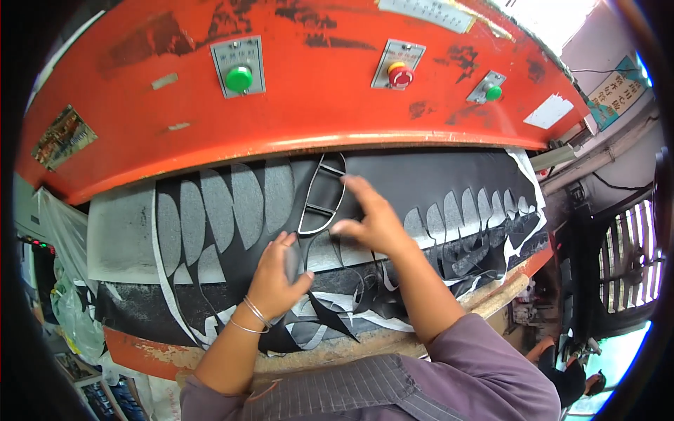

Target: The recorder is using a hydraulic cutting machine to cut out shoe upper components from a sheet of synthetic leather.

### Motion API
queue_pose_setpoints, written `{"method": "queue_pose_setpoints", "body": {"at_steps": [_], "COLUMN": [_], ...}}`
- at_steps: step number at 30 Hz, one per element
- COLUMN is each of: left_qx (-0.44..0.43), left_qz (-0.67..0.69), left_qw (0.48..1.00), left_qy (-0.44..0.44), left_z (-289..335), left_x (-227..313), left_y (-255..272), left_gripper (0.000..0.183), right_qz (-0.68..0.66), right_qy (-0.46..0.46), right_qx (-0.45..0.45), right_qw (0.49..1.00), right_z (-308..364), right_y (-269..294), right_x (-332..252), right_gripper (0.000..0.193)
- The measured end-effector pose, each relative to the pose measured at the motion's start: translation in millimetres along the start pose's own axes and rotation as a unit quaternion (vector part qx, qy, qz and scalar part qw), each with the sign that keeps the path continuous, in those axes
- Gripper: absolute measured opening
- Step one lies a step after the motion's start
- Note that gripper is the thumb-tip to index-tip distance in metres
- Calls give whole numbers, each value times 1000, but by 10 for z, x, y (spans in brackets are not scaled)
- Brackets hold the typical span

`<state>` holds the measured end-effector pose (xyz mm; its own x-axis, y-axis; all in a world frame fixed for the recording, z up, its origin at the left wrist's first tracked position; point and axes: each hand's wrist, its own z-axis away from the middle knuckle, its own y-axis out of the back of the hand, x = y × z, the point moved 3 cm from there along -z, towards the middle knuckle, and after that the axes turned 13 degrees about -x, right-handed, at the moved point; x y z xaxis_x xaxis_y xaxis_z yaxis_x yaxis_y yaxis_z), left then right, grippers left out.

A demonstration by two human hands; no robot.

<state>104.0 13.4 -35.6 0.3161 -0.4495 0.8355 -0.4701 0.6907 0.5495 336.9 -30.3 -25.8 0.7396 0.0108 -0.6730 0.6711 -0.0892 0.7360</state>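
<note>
A leaf-shaped metal cutting die (pixel 307 208) with two crossbars stands on a black sheet (pixel 421 172) that looks like leather. Beside its right edge is my right hand (pixel 375 217), with thumb and fingers spread apart; the fingertips are at the rim, and I cannot tell how firmly they touch. My left hand (pixel 274 281) is just below and left of the die, thumb and fingers curled around a smooth grey cut piece (pixel 292 264). Leaf-shaped cut-outs (pixel 214 210) run in rows to the left, and smaller cut-outs (pixel 453 214) to the right, showing the pale grey surface underneath.
An orange press head (pixel 309 105) spans the far side, carrying a green button (pixel 239 79), a red button (pixel 401 75) and another green button (pixel 493 92). Torn scraps (pixel 309 333) lie along the near edge. Clear plastic (pixel 74 316) hangs at left; another person (pixel 569 375) is at lower right.
</note>
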Motion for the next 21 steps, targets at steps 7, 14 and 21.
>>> {"method": "queue_pose_setpoints", "body": {"at_steps": [7,14,21], "left_qx": [295,363,83], "left_qz": [82,-340,-165], "left_qw": [946,849,982], "left_qy": [-105,-177,42], "left_z": [-197,-392,662], "left_x": [797,1462,1251], "left_y": [811,1085,-55], "left_gripper": [31,35,41], "right_qz": [-35,136,8], "right_qy": [26,-12,46], "right_qx": [487,588,193], "right_qw": [872,797,980], "right_z": [261,321,1563], "right_y": [1764,2514,1089], "right_x": [214,315,95], "right_gripper": [56,67,43]}}
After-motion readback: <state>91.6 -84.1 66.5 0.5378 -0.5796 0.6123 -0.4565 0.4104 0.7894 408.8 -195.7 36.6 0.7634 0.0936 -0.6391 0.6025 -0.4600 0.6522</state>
